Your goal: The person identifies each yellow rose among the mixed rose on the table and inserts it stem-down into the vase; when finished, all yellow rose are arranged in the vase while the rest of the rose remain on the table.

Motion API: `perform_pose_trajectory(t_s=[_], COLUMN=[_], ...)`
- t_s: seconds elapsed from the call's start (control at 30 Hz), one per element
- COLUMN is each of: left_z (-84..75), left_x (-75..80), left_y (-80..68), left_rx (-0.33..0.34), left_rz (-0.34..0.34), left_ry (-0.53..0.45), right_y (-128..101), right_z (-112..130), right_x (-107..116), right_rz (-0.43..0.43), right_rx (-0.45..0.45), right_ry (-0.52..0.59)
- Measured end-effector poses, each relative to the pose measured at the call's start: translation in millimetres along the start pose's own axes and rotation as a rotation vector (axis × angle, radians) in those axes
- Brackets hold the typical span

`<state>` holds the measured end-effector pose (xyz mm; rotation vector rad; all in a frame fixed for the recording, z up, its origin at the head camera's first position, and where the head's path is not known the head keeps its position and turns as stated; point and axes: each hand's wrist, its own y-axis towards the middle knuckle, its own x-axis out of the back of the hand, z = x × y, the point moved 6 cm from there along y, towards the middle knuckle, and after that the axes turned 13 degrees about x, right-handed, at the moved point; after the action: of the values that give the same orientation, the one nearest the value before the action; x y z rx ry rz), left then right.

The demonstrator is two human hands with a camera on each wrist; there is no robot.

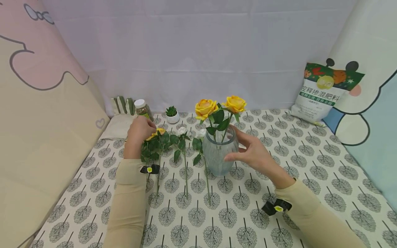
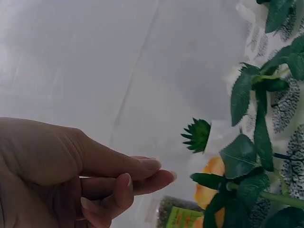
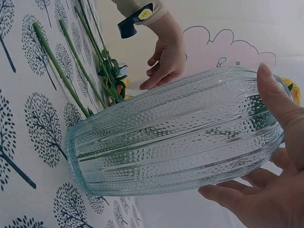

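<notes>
A table with tree-print cloth, where a person grips a clear vase holding two yellow roses.

On the table (image 1: 305, 158), a printed bag (image 1: 319, 94) leans at the far right corner. The ribbed glass vase (image 1: 214, 162) stands upright, midway between the left and right edges; the right hand (image 1: 254, 153) grips its right side, thumb and fingers on either side of the glass. Its yellow roses (image 1: 206, 109) rise above the rim. The left hand (image 1: 140, 130) holds nothing, fingers loosely bent, thumb close to the forefinger, above yellow and white loose flowers (image 1: 183, 142) whose stems point toward the near edge. A folded pale cloth (image 1: 118, 125) lies at the far left corner; beside it, along the far edge, are a white-lidded jar (image 1: 143, 109) and a small potted succulent (image 1: 172, 117).
</notes>
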<state>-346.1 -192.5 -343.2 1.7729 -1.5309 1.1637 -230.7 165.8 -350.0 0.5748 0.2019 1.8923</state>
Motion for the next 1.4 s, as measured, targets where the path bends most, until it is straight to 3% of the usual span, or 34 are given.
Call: perform_pose_trajectory(t_s=[0.1,0.37,0.63,0.93,1.17,1.4], left_z=[7.6,23.7,32.9,31.2,34.2,34.1], left_x=[-13.1,-38.7,-49.4,-49.4,-52.5,-51.6], left_y=[11.0,31.2,38.3,40.3,40.7,43.7], left_rx=[0.011,0.085,0.105,0.115,0.146,0.111], left_rz=[0.058,0.133,0.14,0.136,0.17,0.177], left_ry=[0.052,0.119,0.15,0.099,0.092,-0.107], right_y=[0.3,0.8,0.2,1.4,1.6,0.2], right_z=[-0.4,0.1,-0.4,0.5,0.1,-0.3], right_x=[0.0,-1.8,-2.7,0.2,-1.9,-0.2], right_rz=[-0.001,0.001,0.001,0.001,0.005,0.003], right_rx=[0.001,0.013,0.007,0.015,0.019,0.004], right_ry=[0.002,0.021,0.024,-0.002,0.035,0.004])
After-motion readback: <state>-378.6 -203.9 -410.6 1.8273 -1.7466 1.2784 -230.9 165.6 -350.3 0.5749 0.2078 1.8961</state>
